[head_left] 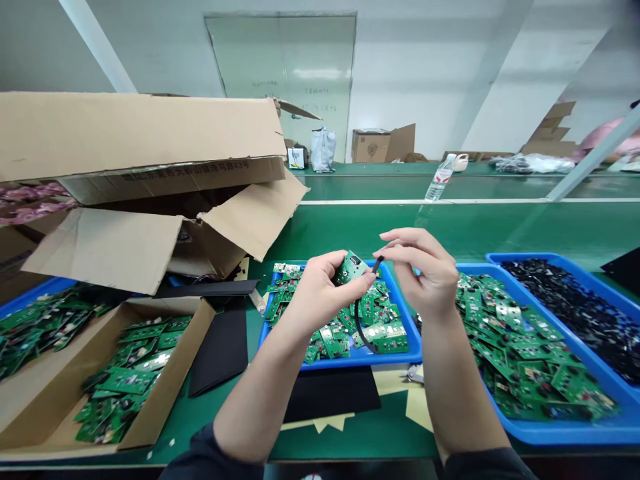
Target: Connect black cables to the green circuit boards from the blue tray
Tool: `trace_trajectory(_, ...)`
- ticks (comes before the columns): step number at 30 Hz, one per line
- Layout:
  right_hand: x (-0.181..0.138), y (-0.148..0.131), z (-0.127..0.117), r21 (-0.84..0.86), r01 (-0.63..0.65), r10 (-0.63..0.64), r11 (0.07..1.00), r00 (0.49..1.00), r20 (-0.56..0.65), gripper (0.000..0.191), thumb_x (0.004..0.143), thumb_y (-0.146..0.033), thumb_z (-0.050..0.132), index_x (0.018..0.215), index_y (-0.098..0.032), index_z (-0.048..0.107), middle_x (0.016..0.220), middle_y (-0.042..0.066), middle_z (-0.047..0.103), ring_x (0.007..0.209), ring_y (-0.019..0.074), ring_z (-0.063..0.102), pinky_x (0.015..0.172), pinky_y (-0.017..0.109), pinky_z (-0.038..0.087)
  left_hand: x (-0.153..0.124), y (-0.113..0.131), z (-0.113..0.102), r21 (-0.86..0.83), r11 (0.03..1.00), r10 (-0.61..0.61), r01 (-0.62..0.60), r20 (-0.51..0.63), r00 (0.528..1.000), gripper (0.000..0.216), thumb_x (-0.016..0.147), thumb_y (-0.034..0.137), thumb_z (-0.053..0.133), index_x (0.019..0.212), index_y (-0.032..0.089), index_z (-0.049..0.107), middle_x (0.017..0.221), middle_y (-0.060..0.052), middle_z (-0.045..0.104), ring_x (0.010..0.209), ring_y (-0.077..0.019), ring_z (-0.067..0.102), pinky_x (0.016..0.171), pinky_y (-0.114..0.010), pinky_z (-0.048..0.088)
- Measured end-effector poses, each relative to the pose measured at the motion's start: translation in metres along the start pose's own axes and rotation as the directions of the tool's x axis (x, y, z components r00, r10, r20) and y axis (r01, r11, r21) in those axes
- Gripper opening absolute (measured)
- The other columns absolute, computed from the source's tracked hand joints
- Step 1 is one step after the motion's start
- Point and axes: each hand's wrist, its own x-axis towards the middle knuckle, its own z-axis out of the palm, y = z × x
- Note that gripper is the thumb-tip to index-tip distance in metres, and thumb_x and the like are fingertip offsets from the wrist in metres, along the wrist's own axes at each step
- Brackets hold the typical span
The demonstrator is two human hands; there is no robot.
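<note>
My left hand (325,290) grips a small green circuit board (351,265) with a black part on its face, thumb on the near side. A thin black strip (358,320), like a flat cable, hangs from the board in a curve over the blue tray below. My right hand (425,270) is just right of the board, its fingers bent, the fingertips at the upper end of the strip. Under both hands stands a blue tray (345,363) of loose green circuit boards (385,333).
To the right are a blue tray (560,435) of circuit boards and another (500,257) of small black parts. On the left stand a cardboard box (170,393) of boards and large open cartons (140,133). Pliers (414,377) lie near the middle tray; a water bottle (440,179) stands behind.
</note>
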Motion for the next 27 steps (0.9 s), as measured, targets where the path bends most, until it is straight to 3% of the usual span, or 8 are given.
trace_trajectory(8,-0.0024,0.0086,-0.0009,-0.151,0.179,-0.178,0.972,0.984,0.015,0.027,0.085,-0.001,0.052,0.087,-0.023,0.068,0.091,0.006,0.067,0.071,0.0143,0.064,0.057,0.029,0.053,0.0017,-0.0036,-0.0025,-0.009,1.0,-0.027,0.027,0.023,0.999,0.023,0.074,0.027,0.071,0.066,0.014,0.053,0.054,0.007,0.04,0.047,-0.0049,0.034,0.044,-0.019,0.025)
trace_trajectory(21,-0.0032,0.0094,-0.0008,-0.183,0.209,-0.202,0.961,0.978,0.055,0.03,0.084,0.001,0.051,0.093,-0.022,0.068,0.086,0.007,0.067,0.075,0.0159,0.065,0.061,0.029,0.053,0.0019,-0.0028,-0.0049,0.024,1.0,-0.002,0.002,0.005,1.0,0.024,0.075,0.03,0.068,0.064,0.015,0.052,0.052,0.008,0.038,0.045,-0.0049,0.034,0.043,-0.021,0.024)
trace_trajectory(27,-0.0027,0.0108,-0.0006,-0.207,0.166,-0.156,0.964,0.986,0.063,0.031,0.085,-0.002,0.048,0.094,-0.022,0.07,0.082,0.006,0.068,0.073,0.0167,0.065,0.061,0.029,0.053,-0.0006,0.0013,-0.0064,-0.017,1.0,-0.016,0.016,0.02,1.0,0.022,0.073,0.027,0.068,0.063,0.015,0.053,0.05,0.008,0.04,0.044,-0.0045,0.034,0.043,-0.02,0.024)
